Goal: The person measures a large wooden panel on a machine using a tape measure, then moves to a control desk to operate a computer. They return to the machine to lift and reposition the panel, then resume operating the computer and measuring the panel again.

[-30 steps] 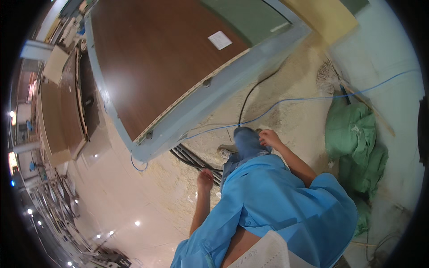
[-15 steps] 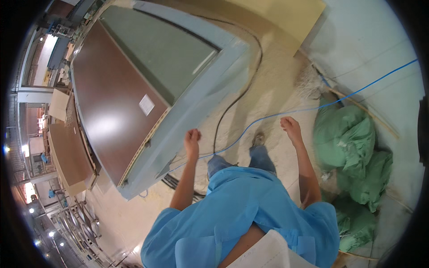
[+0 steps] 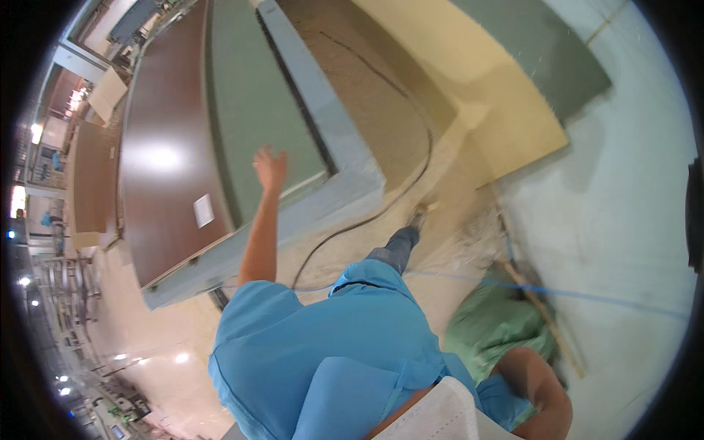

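My left hand (image 3: 271,170) reaches forward with its fingers apart and nothing in it. It appears above the near end of a green board (image 3: 257,95) on a grey machine table; contact cannot be made out. Left of it lies a large dark brown panel (image 3: 165,110) with a white label (image 3: 204,210) near its close end. My right arm (image 3: 539,389) is bent back at the lower right, and its hand is out of sight.
A black cable (image 3: 367,216) curves over the dusty floor, and a blue hose (image 3: 477,281) crosses it. Green sacks (image 3: 499,323) and a wooden stick (image 3: 546,319) lie to the right. Yellow board (image 3: 499,95) stands ahead by the pale wall (image 3: 623,183).
I have stepped forward and the view has turned. My left hand has gone from beside the table to over the green board; my right hand has swung back out of view.
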Demonstrator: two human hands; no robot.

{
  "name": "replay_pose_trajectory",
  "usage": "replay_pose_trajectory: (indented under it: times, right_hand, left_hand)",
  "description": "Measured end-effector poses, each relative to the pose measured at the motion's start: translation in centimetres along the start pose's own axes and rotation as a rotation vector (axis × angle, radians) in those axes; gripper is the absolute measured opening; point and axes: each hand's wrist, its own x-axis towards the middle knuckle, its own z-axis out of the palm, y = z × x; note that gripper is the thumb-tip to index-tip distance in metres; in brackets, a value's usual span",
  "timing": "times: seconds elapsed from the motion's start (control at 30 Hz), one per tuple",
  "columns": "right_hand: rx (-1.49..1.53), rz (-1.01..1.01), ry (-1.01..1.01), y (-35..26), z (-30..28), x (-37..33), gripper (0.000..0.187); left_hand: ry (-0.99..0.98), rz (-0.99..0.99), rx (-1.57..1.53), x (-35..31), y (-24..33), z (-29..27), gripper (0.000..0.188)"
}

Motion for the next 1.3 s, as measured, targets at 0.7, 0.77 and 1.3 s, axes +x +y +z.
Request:
replay_pose_trajectory:
  times: [0.7, 0.77, 1.3]
  right_hand:
    - [0.338, -0.191, -0.781, 28.1, -54.4, 12.4, 0.035]
    - [0.463, -0.282, -0.833, 34.4, -59.5, 14.6, 0.038]
    - [0.736, -0.61, -1.33, 70.4, -79.8, 43.1, 0.048]
  left_hand:
    - [-0.593, -0.626, 0.357, 13.3, 11.3, 10.5, 0.113]
    - [-0.669, -0.683, 0.301, 14.7, 12.0, 9.7, 0.113]
    - [-0.47, -1.441, -0.069, 20.9, 11.1, 9.0, 0.108]
